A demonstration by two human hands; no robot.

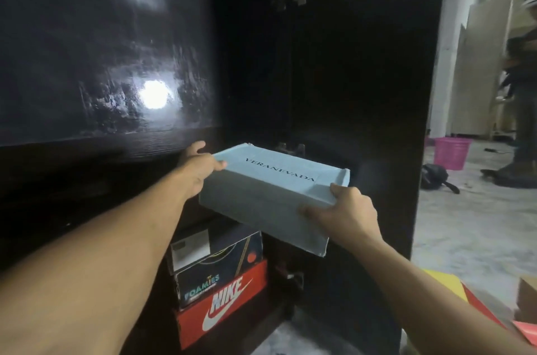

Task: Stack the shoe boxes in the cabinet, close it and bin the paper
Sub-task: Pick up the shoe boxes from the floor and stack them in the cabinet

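I hold a pale blue shoe box (pixel 270 192) marked VERANEVADA in the air in front of the open dark cabinet (pixel 334 78). My left hand (pixel 197 168) grips its far left corner, thumb on the lid. My right hand (pixel 345 209) grips its near right corner. Below the blue box, inside the cabinet, a stack stands: a red Nike box (pixel 223 308) at the bottom, a dark Foamies box (pixel 203 285) on it, and a dark box (pixel 215 247) with a white label on top. The cabinet door (pixel 386 122) stands open to the right.
A dark glossy surface (pixel 101 58) on the left reflects a lamp. On the pale floor at the right are a pink basket (pixel 452 151), a black bag (pixel 436 176) and a standing person (pixel 523 93). Yellow and red boxes (pixel 476 296) and a brown box (pixel 527 293) lie at the lower right.
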